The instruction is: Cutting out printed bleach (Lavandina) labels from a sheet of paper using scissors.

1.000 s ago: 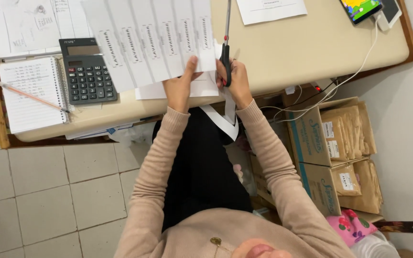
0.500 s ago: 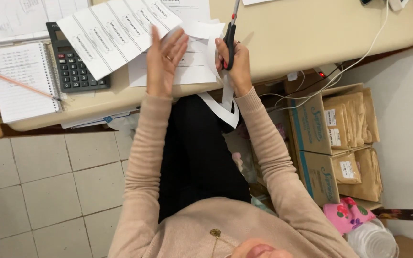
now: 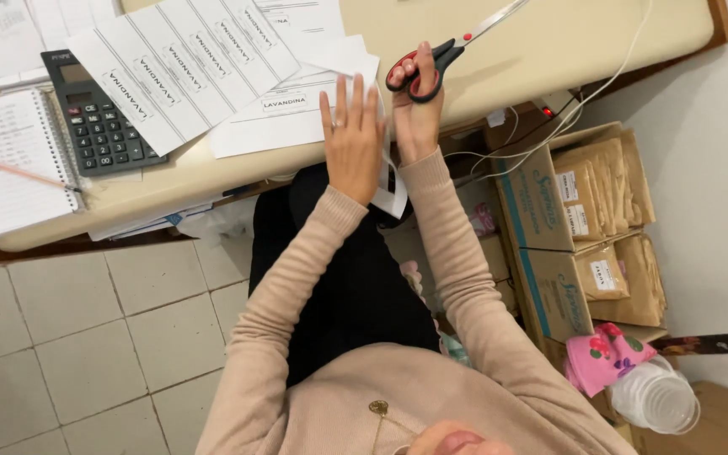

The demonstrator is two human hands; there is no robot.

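Note:
My right hand (image 3: 417,114) grips a pair of scissors (image 3: 448,52) with red and black handles, its blades pointing up and to the right over the beige desk (image 3: 566,42). My left hand (image 3: 351,135) lies flat with fingers stretched out at the desk's front edge, on a white printed sheet (image 3: 288,118). A cut paper strip (image 3: 393,192) hangs down between my two wrists. Several long printed paper strips (image 3: 179,67) lie fanned out to the left of my hands.
A dark calculator (image 3: 99,126) and a spiral notebook (image 3: 6,160) with a pencil (image 3: 10,168) sit at the desk's left. Cardboard boxes with brown paper bags (image 3: 583,227) stand on the floor at right, beside stacked plastic cups (image 3: 655,396). White cables (image 3: 583,101) hang off the desk.
My left hand let go of the sheet's edge, rose with spread fingers, then came down flat beside the right hand. The scissors swung from upright to pointing right.

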